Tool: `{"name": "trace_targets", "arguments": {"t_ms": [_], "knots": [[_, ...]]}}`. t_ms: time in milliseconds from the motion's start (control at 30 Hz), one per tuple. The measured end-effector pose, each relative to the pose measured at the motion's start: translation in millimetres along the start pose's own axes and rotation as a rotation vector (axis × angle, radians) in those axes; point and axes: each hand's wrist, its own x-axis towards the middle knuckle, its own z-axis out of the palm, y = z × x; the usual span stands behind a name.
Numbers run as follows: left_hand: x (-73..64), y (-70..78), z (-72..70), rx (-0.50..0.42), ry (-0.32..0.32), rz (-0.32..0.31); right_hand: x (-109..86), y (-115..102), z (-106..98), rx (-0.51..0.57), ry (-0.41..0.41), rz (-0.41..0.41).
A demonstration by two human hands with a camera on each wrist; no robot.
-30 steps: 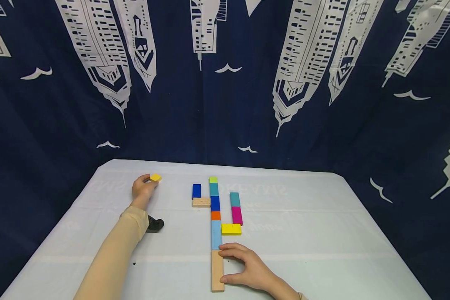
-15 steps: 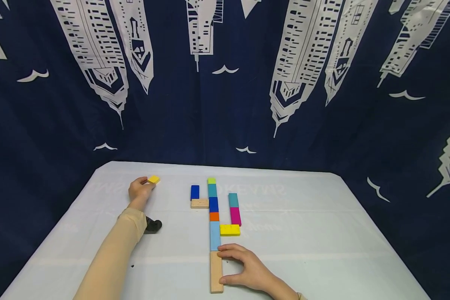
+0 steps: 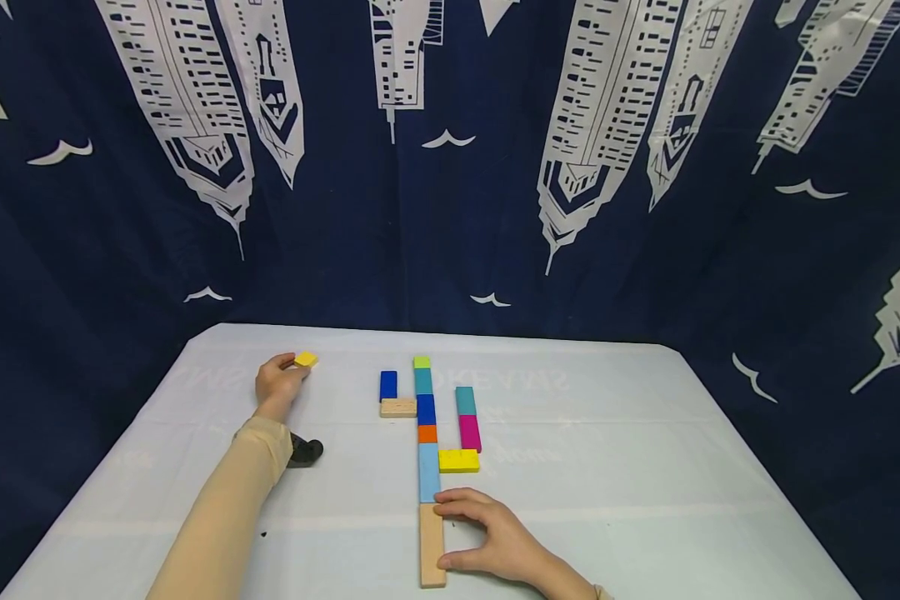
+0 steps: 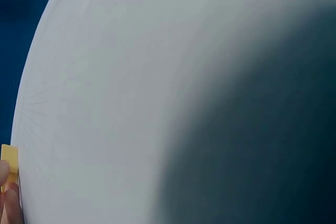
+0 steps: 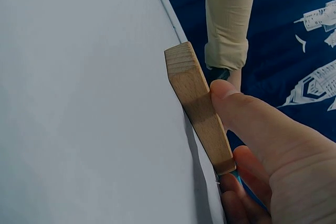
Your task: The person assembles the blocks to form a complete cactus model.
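At the table's far left, the left hand [image 3: 276, 385] pinches a small yellow block [image 3: 307, 359]; its fingertips and the block show at the left wrist view's edge. Nearer the front, the right hand [image 3: 495, 542] rests its thumb and fingertips along the right side of a long plain wooden block [image 3: 431, 554]. That block forms the near end of a straight column with light blue [image 3: 429, 473], orange [image 3: 427, 434], dark blue, teal and lime [image 3: 422, 362] blocks. A yellow block [image 3: 459, 461] branches right, leading to magenta [image 3: 469, 433] and teal blocks.
On the column's left, a short wooden block [image 3: 398, 407] has a blue block [image 3: 388, 385] behind it. A black object [image 3: 306, 451] shows at the left sleeve's cuff. The white table [image 3: 645, 467] ends at a dark blue curtain [image 3: 390, 242].
The whole head view has shifted slightly. Both hands keep their places, the left with the yellow block, the right at the wooden block.
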Motion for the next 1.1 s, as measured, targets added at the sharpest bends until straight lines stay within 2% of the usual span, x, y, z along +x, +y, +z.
{"name": "trace_targets", "arguments": {"t_ms": [267,567,767,867,967,1100], "knots": [[-0.1,-1.5,-2.2,0.062,0.033,0.007,0.1,-0.5,0.5,0.002,-0.007,0.004],[3.9,-0.6,-2.3,0.083,-0.051,0.020,0.5,0.6,1.0,-0.005,-0.002,0.000],[9.1,1.2,-6.3,0.204,-0.183,0.111,0.5,-0.1,0.9,-0.014,-0.001,0.001],[10.6,1.7,-6.9,0.225,-0.239,0.139,0.2,-1.2,-0.1,-0.010,0.001,0.004],[10.5,1.8,-6.2,0.213,-0.250,0.139,0.0,-1.5,-0.5,-0.009,0.002,0.007],[7.7,2.5,-4.3,0.191,-0.222,0.139,-0.1,-1.2,-1.1,-0.012,-0.004,0.011]]}}
